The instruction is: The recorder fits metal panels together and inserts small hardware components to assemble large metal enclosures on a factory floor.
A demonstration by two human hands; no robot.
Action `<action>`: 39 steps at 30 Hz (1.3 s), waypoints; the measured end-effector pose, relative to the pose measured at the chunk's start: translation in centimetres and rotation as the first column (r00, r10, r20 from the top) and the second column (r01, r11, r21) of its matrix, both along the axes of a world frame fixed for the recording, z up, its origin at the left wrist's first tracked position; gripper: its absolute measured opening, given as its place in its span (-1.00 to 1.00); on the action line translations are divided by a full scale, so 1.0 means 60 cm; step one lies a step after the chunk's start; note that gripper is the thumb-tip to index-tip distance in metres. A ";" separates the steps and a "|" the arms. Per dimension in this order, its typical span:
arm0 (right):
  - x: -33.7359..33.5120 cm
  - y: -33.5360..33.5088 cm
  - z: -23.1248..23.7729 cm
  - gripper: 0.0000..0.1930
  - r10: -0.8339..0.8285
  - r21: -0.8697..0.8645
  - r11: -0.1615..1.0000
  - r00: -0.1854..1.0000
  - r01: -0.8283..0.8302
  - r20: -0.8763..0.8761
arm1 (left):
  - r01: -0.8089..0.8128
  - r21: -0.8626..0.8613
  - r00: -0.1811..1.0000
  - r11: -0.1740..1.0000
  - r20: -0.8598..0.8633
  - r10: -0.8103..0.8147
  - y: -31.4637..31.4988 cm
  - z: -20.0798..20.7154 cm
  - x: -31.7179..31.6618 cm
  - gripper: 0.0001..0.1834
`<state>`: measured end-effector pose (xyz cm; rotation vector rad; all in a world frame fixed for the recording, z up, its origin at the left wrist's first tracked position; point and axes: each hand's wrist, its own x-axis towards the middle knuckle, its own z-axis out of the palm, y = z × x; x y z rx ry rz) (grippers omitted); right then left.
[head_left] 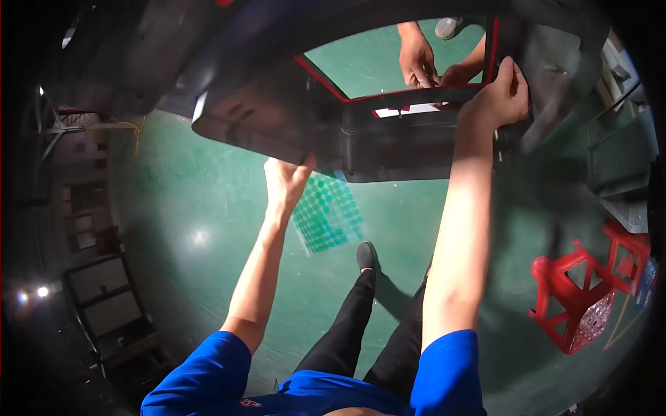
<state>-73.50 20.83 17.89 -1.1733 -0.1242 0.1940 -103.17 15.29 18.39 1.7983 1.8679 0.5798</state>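
A large, dark moulded panel (409,156) spans the top of the view, with a rectangular opening edged by a red strip (491,48). My left hand (286,182) is at the panel's lower left edge, its thumb side showing and its other fingers hidden behind the part. On the right side of the opening, my right hand (501,97) is closed, fingertips pressed together beside the red strip. Whatever lies between those fingertips is too small to tell. Through the opening appear another person's hand (416,57) and a second hand (458,73), both at the opening's near edge.
On the green floor (187,201) lies a clear sheet with green dots (326,215), near my foot (366,256). Red plastic stools (572,295) stand at the right. A dark framed rack (104,298) is at the left, and a dark bin (617,156) stands far right.
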 end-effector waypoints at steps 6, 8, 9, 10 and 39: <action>0.030 0.034 -0.043 -0.77 0.080 -0.001 0.997 0.997 -0.080 0.013 | 0.026 0.093 0.995 0.995 0.093 -0.035 -0.004 -0.021 -0.002 -0.79; 0.030 0.028 -0.046 -0.78 0.110 0.029 0.994 0.994 -0.109 -0.023 | 0.019 0.116 0.990 0.993 0.134 -0.034 -0.004 -0.023 0.000 -0.80; 0.030 0.027 -0.047 -0.78 0.097 0.017 0.995 0.995 -0.097 -0.017 | 0.012 0.115 0.990 0.993 0.137 -0.028 -0.004 -0.024 -0.001 -0.81; 0.030 0.028 -0.048 -0.79 0.084 0.005 0.996 0.996 -0.084 -0.010 | 0.006 0.115 0.990 0.993 0.141 -0.022 -0.004 -0.025 -0.003 -0.81; 0.060 0.070 -0.085 -0.78 0.359 0.231 0.919 0.922 -0.321 -0.148 | 0.016 0.085 0.960 0.996 0.279 -0.039 0.001 -0.022 0.006 -0.74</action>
